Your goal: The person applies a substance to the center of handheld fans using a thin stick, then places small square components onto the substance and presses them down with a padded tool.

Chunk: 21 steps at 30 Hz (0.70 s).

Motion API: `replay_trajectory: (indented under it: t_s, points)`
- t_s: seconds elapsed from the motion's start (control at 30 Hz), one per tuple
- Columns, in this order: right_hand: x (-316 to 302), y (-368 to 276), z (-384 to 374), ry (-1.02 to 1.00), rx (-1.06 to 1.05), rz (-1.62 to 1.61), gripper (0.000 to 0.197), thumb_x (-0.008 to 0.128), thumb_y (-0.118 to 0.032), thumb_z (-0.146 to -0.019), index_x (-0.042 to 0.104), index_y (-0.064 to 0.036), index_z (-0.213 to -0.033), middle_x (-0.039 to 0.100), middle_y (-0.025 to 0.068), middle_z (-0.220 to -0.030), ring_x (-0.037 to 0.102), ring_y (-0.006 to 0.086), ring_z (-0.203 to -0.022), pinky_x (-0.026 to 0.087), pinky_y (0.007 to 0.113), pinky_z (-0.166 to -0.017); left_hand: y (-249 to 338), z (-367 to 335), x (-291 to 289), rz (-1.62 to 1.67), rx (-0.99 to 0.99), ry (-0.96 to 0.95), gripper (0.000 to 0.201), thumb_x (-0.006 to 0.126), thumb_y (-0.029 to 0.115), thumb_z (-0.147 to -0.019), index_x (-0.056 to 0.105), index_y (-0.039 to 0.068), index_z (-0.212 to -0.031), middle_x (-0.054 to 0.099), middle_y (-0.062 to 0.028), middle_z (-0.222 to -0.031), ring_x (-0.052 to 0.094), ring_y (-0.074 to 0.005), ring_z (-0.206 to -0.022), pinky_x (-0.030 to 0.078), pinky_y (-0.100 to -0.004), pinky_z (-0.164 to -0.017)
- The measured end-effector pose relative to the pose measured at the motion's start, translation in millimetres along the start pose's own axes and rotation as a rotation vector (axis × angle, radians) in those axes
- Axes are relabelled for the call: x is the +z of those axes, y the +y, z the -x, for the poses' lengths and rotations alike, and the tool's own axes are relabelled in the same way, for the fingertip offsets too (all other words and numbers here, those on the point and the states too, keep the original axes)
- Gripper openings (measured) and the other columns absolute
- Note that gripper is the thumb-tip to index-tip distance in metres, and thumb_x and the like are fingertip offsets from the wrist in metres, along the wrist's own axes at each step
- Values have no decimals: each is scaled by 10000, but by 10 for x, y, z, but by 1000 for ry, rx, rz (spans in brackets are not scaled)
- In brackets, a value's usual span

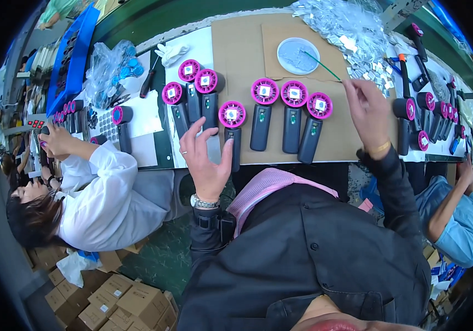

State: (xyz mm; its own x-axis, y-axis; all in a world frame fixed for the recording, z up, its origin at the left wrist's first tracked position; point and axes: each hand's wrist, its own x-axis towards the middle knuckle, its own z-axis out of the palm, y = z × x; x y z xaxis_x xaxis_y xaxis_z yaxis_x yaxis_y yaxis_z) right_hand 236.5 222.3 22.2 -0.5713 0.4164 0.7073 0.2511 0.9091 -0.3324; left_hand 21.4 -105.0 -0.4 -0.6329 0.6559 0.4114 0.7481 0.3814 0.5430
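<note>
My right hand (368, 107) pinches the end of a thin green stick (324, 68). The other end of the stick rests in a round white dish (280, 54) of grey-blue paste (297, 55). My left hand (206, 157) has its fingers spread, with the thumb beside the dark handle of a pink-headed handheld fan (232, 114); whether it touches is unclear. Right of that fan lie three more, among them a middle fan (294, 94) and a right-hand fan (320, 105). Each shows a white square with a grey-blue patch on its head. Another group, including a fan (207, 81), lies beyond my left fingers.
Brown cardboard (236, 44) covers the table before me. Small pale squares and clear plastic bags (341, 22) are heaped at the far right. A white glove (171, 54) and a screwdriver (149, 77) lie far left. Co-workers sit on both sides, one in white sleeves (109, 187).
</note>
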Motion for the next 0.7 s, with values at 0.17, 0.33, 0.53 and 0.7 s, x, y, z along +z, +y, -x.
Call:
replay_trajectory:
  t_s: [0.17,0.33,0.53,0.7]
  points:
    - [-301,-309,684,-449,744,-437,197,842,-129,-1032,683,-24,-1084,652,-65,-874,566,-5,-750,433,185,-653,225,91,44,-100,-49,17,421,921,235,-854,696,51,-1158,615,-177,-1455,545,-407,-1348,399,-537,-1142]
    - [-200,-490,846,-448,785,-542,246,862,-101,-1008,642,-25,-1086,653,-56,-880,563,-3,-743,434,177,-652,237,124,179,-194,-46,70,409,913,271,-850,692,39,-1104,613,-184,-1434,539,-413,-1348,384,-563,-1142]
    - [-89,-597,772,-457,752,-598,274,883,-90,-985,638,-23,-1086,645,-50,-876,575,-3,-740,447,178,-650,233,-11,263,-215,-56,108,360,893,271,-855,690,33,-1034,611,-196,-1440,507,-428,-1396,356,-588,-1172]
    - [-15,-640,693,-482,711,-586,286,896,-94,-972,639,-19,-1072,656,-34,-871,595,4,-738,461,181,-638,185,-148,388,-287,-40,184,365,878,276,-874,673,26,-1043,593,-212,-1472,481,-441,-1441,329,-599,-1215]
